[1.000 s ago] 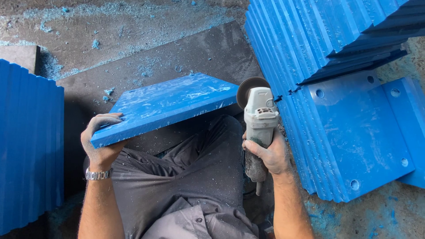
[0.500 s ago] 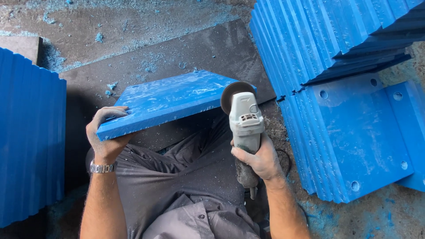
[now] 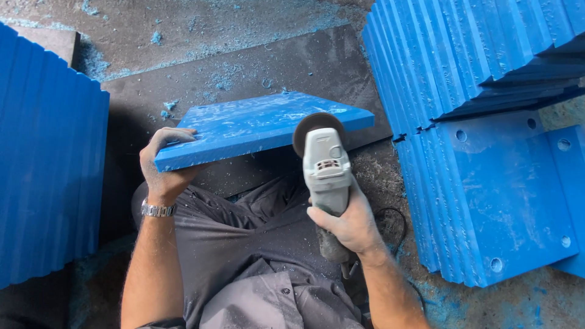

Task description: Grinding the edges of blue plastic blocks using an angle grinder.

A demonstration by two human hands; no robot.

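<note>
Since the earlier frame, my right hand (image 3: 350, 222) has carried the grey angle grinder (image 3: 326, 176) leftward along the near edge of the blue plastic panel (image 3: 256, 125); its disc now meets that edge about mid-length. Right hand is clamped around the grinder body. My left hand (image 3: 161, 164) is clamped on the panel's left corner, holding it above my lap. Stacked blue panels (image 3: 481, 183) stand to my right, more (image 3: 49, 158) to my left, on the shavings-strewn floor (image 3: 183, 36).
</note>
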